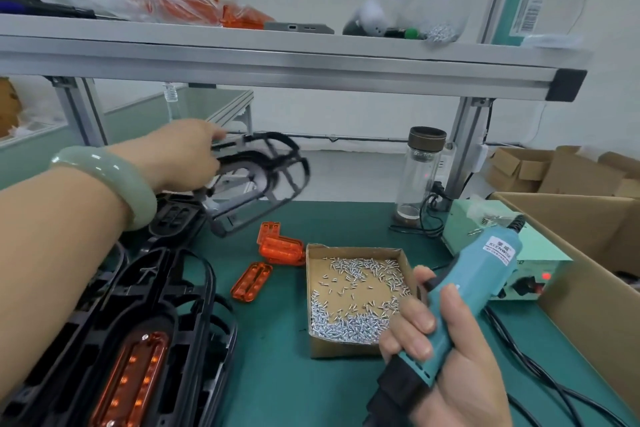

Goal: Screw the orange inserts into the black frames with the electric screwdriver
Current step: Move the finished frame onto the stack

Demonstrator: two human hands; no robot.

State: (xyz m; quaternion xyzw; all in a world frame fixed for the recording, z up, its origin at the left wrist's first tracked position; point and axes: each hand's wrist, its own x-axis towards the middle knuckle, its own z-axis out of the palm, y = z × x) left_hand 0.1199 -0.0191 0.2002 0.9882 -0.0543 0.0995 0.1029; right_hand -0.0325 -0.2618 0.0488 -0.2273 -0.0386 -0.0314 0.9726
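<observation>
A black frame (258, 163) is gripped in the left hand (187, 156) and held tilted over the far-left surface (277, 374). The electric screwdriver (491, 274) is clasped in the right hand (450, 367). Loose orange inserts (252, 282) lie between the hands, nearer the left, with their long axes diagonal.

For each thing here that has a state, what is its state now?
Left hand: grips a black frame, tilted up.
Right hand: holds the electric screwdriver.
Near frame: orange insert seated inside.
Loose orange inserts: lying on the mat.
Screw box: open, partly filled.
Power supply: red lamp lit.
</observation>
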